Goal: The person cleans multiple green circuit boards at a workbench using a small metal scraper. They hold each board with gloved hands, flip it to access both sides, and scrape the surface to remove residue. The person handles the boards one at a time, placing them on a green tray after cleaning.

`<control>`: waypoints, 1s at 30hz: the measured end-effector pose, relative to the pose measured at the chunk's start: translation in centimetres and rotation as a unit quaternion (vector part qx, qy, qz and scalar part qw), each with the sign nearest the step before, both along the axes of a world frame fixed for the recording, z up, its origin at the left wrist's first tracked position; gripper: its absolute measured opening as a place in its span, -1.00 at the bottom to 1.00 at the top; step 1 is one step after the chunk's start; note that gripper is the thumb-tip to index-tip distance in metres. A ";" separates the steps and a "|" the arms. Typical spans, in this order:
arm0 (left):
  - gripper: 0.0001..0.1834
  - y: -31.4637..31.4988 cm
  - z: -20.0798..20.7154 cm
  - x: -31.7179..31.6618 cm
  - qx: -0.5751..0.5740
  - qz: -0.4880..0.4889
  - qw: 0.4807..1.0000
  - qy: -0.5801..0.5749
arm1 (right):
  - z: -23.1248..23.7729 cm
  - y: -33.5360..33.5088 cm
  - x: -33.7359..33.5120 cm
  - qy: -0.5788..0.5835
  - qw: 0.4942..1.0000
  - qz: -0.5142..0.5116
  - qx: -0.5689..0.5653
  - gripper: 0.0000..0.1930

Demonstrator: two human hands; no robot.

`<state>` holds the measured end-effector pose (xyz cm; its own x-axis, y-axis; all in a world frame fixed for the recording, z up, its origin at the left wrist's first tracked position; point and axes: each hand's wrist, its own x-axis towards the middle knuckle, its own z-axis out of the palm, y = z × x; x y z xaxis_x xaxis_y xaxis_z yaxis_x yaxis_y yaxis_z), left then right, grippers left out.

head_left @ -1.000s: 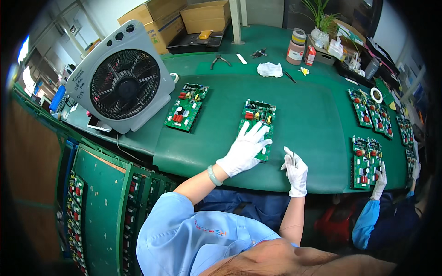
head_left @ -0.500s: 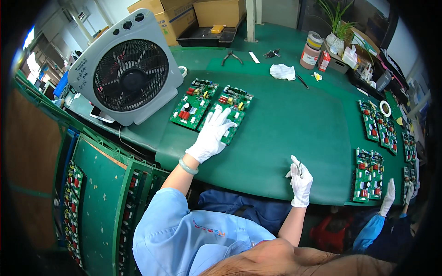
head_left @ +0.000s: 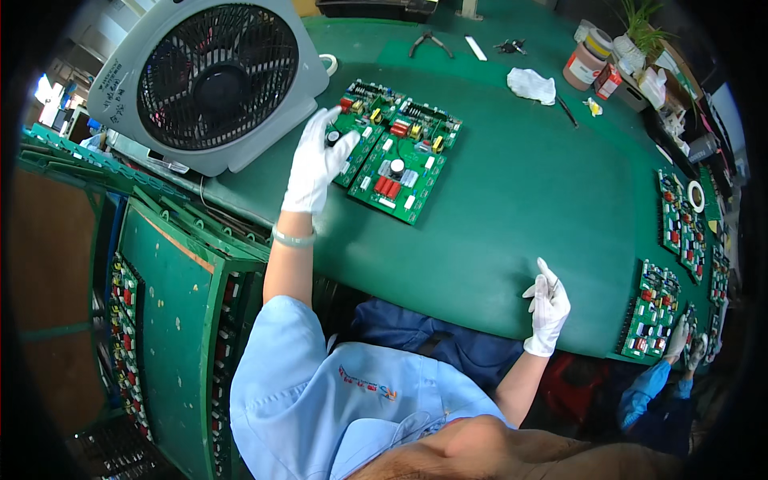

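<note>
Two green circuit boards with red, yellow, white and black parts lie side by side on the green tabletop. My left hand, in a white glove, is at the left edge of the left circuit board. Its thumb and fingers are apart over that board and cover part of it. The right circuit board lies uncovered and tilted. My right hand, also gloved, hovers near the front edge with the index finger extended and the others curled; anything thin between them is too small to make out.
A grey fan stands at the left. Pliers, a white strip, a white cloth and a black pen-like tool lie farther back. More boards and a co-worker's gloved hands are at right. A green rack stands lower left.
My left hand has left the right board and moved left to the left board's edge. The view has shifted. The co-worker's hands are now at the boards on the right.
</note>
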<state>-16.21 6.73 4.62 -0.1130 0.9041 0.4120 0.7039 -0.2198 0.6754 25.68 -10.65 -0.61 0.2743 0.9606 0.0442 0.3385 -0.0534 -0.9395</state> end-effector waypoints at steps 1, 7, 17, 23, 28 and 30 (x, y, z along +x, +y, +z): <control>-0.34 1.2 -0.3 -0.2 -0.007 0.021 0.999 0.045 | 0.0 0.1 -0.1 -0.005 1.000 0.001 0.000 -0.67; -0.12 4.1 -0.8 2.1 -0.036 0.041 0.995 0.078 | -0.3 0.2 -0.3 -0.032 0.999 -0.012 0.005 -0.68; 0.10 3.0 1.4 7.4 -0.031 0.029 0.971 0.235 | 0.0 0.2 -0.3 -0.036 0.999 -0.013 -0.014 -0.69; -0.34 4.1 0.7 6.4 -0.070 0.008 0.955 0.287 | 0.2 0.5 -0.1 -0.032 0.999 -0.013 -0.015 -0.69; -0.83 5.0 0.0 4.8 -0.149 -0.062 0.941 0.299 | 1.3 0.6 -0.8 0.021 0.998 -0.018 -0.050 -0.67; -0.81 5.2 -3.1 2.9 -0.086 -0.102 0.926 0.352 | 2.1 0.2 -1.3 0.070 0.995 -0.005 -0.067 -0.65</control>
